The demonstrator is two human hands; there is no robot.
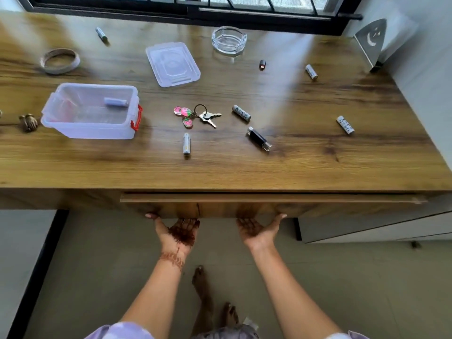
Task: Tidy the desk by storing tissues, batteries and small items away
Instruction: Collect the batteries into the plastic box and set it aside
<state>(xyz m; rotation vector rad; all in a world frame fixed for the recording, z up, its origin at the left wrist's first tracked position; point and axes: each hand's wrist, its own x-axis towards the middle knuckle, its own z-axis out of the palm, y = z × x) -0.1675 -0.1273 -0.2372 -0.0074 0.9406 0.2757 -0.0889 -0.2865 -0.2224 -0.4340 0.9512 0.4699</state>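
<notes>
Both our hands reach under the drawer front, left hand and right hand palms up, fingers hooked beneath its lower edge and holding nothing else. We judge the drawer step is in hand. Batteries lie scattered on the desk; the open storage box holds one. Next likely calls for an even pull.
</notes>
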